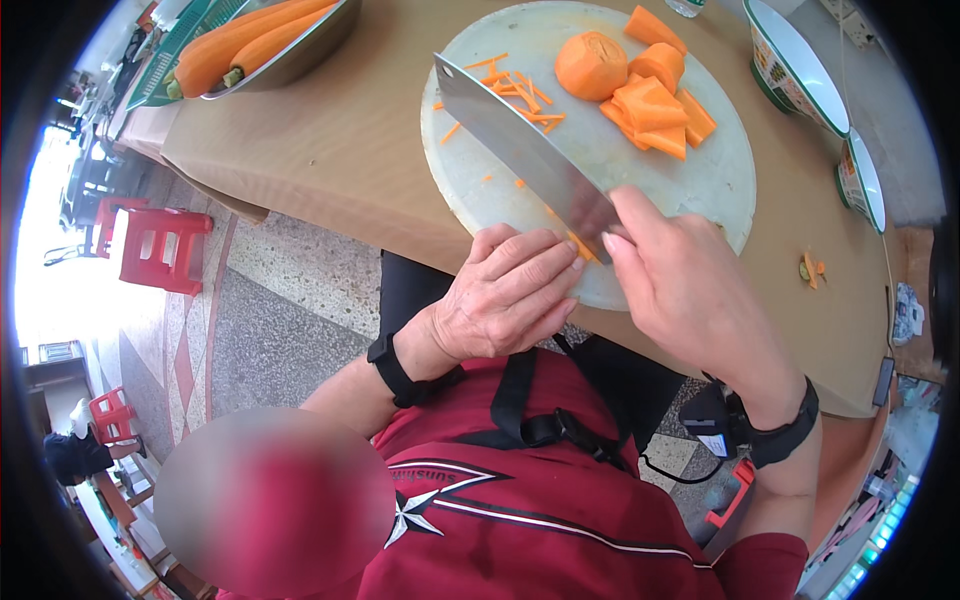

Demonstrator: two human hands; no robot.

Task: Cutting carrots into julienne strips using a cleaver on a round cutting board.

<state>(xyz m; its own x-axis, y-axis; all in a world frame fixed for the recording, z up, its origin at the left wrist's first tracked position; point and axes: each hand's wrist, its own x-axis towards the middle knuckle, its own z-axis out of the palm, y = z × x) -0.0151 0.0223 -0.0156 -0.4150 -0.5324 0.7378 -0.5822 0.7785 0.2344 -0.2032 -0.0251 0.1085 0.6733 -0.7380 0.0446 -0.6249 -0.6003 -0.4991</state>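
My right hand [675, 270] grips a broad steel cleaver [525, 150] at its handle end. The blade slants across a round, pale cutting board [487, 191], its far corner reaching towards the upper left. Close beside the blade, my left hand [510, 292] presses carrot pieces [581, 246] against the board, fingers bent; most of what it holds is hidden. Beyond the cleaver lie thin carrot strips [529, 94]. On the board's far right sit a thick carrot chunk [592, 66] and a heap of carrot slices [652, 112].
A metal bowl [304, 41] of whole carrots [247, 37] stands at the upper left beside a green basket [169, 60]. Two enamel bowls [806, 67] [862, 180] line the table's right side. Carrot scraps [811, 270] lie on the brown tablecloth [787, 330]. Red stools [165, 247] stand on the floor.
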